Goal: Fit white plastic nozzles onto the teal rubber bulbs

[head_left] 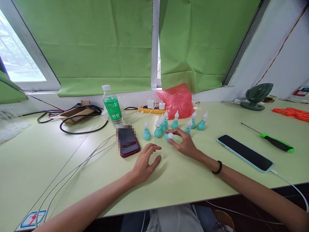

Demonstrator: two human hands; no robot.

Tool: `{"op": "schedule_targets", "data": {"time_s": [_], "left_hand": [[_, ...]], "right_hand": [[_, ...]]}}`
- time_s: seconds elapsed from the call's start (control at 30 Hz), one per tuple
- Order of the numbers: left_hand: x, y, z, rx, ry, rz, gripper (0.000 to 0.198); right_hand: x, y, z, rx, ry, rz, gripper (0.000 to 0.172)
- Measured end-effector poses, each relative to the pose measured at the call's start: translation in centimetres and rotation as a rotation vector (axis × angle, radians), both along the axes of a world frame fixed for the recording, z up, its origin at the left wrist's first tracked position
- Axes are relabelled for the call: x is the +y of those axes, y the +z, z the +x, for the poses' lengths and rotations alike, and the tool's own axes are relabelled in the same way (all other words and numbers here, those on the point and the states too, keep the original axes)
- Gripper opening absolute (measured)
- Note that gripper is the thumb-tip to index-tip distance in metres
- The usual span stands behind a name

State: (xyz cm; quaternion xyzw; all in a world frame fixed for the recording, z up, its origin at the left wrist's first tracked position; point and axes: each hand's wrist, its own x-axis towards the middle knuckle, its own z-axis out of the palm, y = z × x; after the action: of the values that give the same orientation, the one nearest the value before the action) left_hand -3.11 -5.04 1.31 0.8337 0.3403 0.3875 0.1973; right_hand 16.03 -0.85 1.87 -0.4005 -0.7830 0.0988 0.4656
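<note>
Several small teal bulbs with white tips (158, 130) stand in a cluster on the pale green table (72, 154). My right hand (184, 143) is closed around one teal bulb (169, 136) lying on its side just in front of that cluster. My left hand (146, 162) rests on the table a little nearer to me, fingers loosely spread and empty, beside a red-cased phone (127, 143).
A water bottle (113, 108) stands behind the red phone. White cables (79, 166) run across the left. A second phone (245, 152) on a charger lies at right, with a green-handled screwdriver (272, 140), a small fan (257, 96), pink bubble wrap (177, 100) and a power strip (151, 109) beyond.
</note>
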Motion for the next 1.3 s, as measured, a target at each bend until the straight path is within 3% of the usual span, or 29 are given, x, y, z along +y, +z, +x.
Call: {"op": "schedule_targets", "data": {"time_s": [0.17, 0.27, 0.4, 0.5, 0.67, 0.93, 1.07, 1.13, 1.3], "left_hand": [[-0.1, 0.0, 0.0, -0.126, 0.067, -0.037, 0.019], [-0.1, 0.0, -0.1, -0.101, 0.047, -0.088, 0.016], [-0.3, 0.1, -0.1, -0.034, -0.034, -0.101, 0.023], [-0.3, 0.1, 0.0, -0.013, -0.024, -0.135, 0.023], [0.3, -0.1, 0.1, -0.092, -0.026, -0.372, 0.03], [1.9, -0.3, -0.1, -0.409, -0.255, -0.857, 0.034], [2.3, -0.5, -0.1, -0.556, -0.233, -1.041, 0.041], [2.4, -0.4, -0.1, -0.592, -0.141, -0.994, 0.04], [2.5, -0.3, -0.3, -0.408, 0.121, -0.534, 0.027]], "right_hand": [[-2.7, 0.3, -1.4, -0.074, 0.213, 0.005, 0.015], [-3.2, 0.1, -1.7, -0.119, 0.303, 0.057, 0.02], [-3.7, 0.0, -1.8, -0.193, 0.326, 0.093, 0.029], [-4.0, -0.2, -1.8, -0.322, 0.313, 0.092, 0.027], [-3.8, -1.0, -2.0, -0.371, 0.19, 0.061, 0.016], [-3.2, -1.5, -2.0, -0.28, 0.214, 0.023, 0.015], [-3.4, -1.4, -2.0, -0.235, 0.207, 0.008, 0.014], [-3.5, -1.4, -2.0, -0.211, 0.188, -0.019, 0.015], [-3.1, -1.2, -2.0, -0.092, 0.084, -0.121, 0.02]]}}
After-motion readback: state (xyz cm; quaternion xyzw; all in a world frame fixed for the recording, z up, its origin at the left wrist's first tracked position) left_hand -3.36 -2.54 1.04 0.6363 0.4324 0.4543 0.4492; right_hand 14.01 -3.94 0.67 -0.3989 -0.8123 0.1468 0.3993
